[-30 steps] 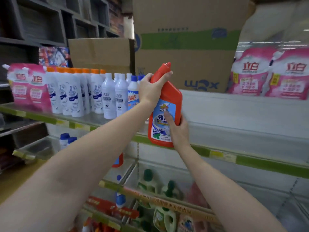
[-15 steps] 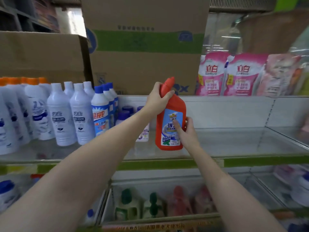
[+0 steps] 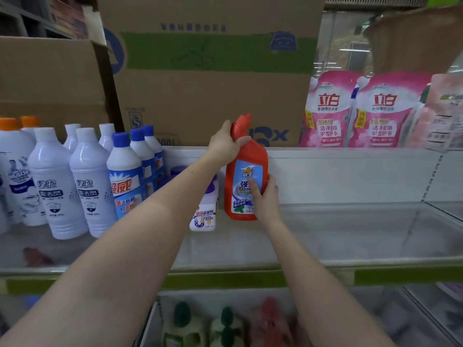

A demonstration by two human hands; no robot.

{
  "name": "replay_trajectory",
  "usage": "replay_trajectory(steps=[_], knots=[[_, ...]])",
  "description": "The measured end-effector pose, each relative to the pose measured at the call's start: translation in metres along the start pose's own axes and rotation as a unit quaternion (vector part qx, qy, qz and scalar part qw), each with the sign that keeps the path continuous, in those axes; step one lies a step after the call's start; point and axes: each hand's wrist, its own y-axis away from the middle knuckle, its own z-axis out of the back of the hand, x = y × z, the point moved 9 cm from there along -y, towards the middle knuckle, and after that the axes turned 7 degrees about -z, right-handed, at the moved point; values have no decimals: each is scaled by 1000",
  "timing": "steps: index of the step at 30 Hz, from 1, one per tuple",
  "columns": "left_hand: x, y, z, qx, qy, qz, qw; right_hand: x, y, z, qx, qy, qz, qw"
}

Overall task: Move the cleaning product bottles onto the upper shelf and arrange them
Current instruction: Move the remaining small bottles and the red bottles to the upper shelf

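Both of your hands hold one red bottle (image 3: 246, 171) at the back of the upper shelf (image 3: 325, 236): your left hand (image 3: 226, 144) is wrapped around its neck just under the cap, and your right hand (image 3: 265, 196) holds the lower body, with fingers across the blue label. The bottle looks a little tilted, and I cannot tell if its base already touches the shelf. On its left, very near, stands a small white bottle with a purple cap (image 3: 204, 211), partly hidden by your left forearm; if you swing the red bottle to that side, you can knock it over. If you let go of the neck before the base sits flat, I think the tall narrow bottle can tip, because the shelf surface looks smooth and glossy. The row of white bottles (image 3: 75, 181) and the blue-capped bottles (image 3: 125, 176) stand further left, so the free space is on the right side. Behind the shelf, cardboard boxes (image 3: 200, 78) rise like a wall, and pink refill pouches (image 3: 355, 111) stand at the upper right. Below the green shelf edge (image 3: 225, 279), a lower shelf holds more bottles, but they are blurred.
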Motion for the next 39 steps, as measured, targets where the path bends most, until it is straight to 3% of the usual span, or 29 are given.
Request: replay_trajectory(steps=[14,19,25,32,39], knots=[[15,-12,-9,-43,21,2,999,-13,-17,-8,-55,50,2,997],[6,5,-5,-39,-33,48,998,-9,-5,5,-30,118,-33,992],[-6,33,12,-95,-105,29,990,-9,13,40,-27,176,-51,983],[-8,74,-31,4,-92,1,996,5,52,105,-120,170,-28,978],[-56,118,-120,114,24,-33,993,5,109,191,-217,196,-60,954]])
